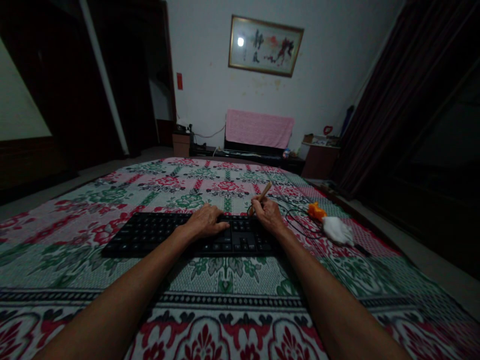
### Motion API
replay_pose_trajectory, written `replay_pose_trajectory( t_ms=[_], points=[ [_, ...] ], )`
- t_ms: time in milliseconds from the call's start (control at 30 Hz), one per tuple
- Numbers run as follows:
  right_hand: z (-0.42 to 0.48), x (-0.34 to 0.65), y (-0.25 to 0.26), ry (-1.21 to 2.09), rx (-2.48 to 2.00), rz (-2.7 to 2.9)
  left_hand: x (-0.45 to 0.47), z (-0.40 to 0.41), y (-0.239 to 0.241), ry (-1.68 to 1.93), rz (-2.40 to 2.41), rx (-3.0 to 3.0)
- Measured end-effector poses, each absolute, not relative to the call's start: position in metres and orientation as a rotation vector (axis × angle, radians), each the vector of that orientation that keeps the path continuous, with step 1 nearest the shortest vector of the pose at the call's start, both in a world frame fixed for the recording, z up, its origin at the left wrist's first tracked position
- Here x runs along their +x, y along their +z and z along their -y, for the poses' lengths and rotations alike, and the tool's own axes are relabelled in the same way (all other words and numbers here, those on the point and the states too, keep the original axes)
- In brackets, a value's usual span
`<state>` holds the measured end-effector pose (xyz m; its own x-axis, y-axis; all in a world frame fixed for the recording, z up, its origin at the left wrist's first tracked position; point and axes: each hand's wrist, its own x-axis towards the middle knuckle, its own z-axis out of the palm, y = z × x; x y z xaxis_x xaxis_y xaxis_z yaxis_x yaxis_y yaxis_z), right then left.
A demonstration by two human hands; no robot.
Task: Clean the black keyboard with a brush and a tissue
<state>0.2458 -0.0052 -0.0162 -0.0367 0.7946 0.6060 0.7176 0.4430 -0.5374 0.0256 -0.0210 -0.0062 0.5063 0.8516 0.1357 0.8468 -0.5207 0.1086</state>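
Observation:
A black keyboard lies flat on the patterned bedspread in front of me. My left hand rests on its middle keys, palm down, with the thumb apart from the fingers; it is open and grips nothing. Over the right end of the keyboard, my right hand is closed around a slim light wooden stick. The stick slants up and to the right, and its lower end comes down at the keys near the back edge. What its tip looks like is too dark and small to tell.
Right of the keyboard, a black cable loops across the bedspread. Beside it lie a crumpled orange item and a white cloth. Beyond the bed, a pink cloth drapes over a screen on a low stand.

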Motion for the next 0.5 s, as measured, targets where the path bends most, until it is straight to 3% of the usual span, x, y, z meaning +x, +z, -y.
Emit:
replay_pose_trajectory(
  t_ms=[500],
  points=[
    [0.0071,0.2457,-0.0105,0.172,-1.265,1.851,0.0262,0.0196,-0.0056,0.27,-1.523,2.696]
  ],
)
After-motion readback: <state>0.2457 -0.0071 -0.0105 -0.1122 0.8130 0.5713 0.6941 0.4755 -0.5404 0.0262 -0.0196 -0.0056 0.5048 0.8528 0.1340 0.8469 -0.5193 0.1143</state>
